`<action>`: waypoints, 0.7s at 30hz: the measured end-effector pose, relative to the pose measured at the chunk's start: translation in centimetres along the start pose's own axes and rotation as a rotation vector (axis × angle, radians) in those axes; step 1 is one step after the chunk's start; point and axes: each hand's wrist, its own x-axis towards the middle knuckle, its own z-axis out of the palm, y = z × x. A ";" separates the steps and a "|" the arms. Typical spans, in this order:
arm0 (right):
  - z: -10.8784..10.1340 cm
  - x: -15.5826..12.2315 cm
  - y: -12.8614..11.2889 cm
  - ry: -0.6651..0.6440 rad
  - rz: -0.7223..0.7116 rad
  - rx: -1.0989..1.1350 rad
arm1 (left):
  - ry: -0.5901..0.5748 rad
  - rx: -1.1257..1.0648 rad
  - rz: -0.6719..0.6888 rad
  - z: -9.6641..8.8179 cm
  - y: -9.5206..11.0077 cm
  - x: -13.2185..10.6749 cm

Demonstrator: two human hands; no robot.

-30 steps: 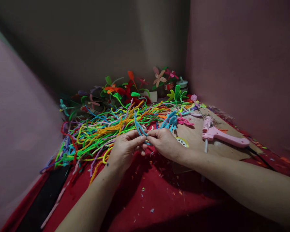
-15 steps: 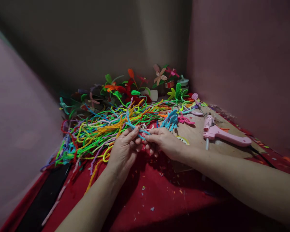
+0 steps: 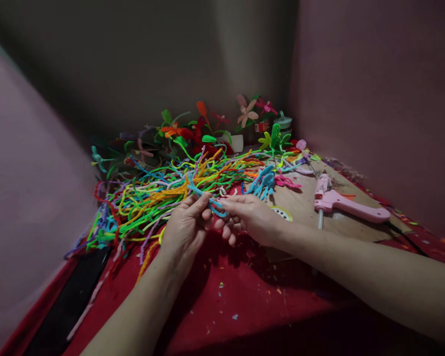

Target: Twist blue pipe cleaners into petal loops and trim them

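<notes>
Between my hands is a light blue pipe cleaner (image 3: pixel 217 209), bent into a narrow loop at its right end. My left hand (image 3: pixel 188 225) pinches it between thumb and forefinger, and a forked end sticks up past the thumb. At the loop's right end, my right hand (image 3: pixel 246 215) has thumb and forefinger closed on the pipe cleaner, with the other fingers curled below. A heap of many-coloured pipe cleaners (image 3: pixel 144 205) lies just behind my left hand. Behind my right hand rests a bunch of bent blue pipe-cleaner pieces (image 3: pixel 261 182).
A pink glue gun (image 3: pixel 341 202) lies on a brown board (image 3: pixel 300 195) at the right. Pipe-cleaner flowers (image 3: pixel 246 113) stand along the back wall beside a lidded jar (image 3: pixel 283 122). A black flat object (image 3: pixel 72 296) lies front left on the red cloth (image 3: pixel 215 306), among scraps.
The blue pipe cleaner's right end now shows a more open, rounded loop. My right fingers have shifted slightly and spread a little below it. The view has moved slightly.
</notes>
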 end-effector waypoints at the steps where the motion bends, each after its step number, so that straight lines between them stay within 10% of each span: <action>1: -0.1 0.1 0.1 -0.003 0.011 0.093 | -0.008 0.005 -0.014 -0.1 0.0 0.0; 21: 0.2 0.5 0.3 0.245 -0.110 0.158 | -0.125 -0.053 -0.079 0.0 -0.2 -0.6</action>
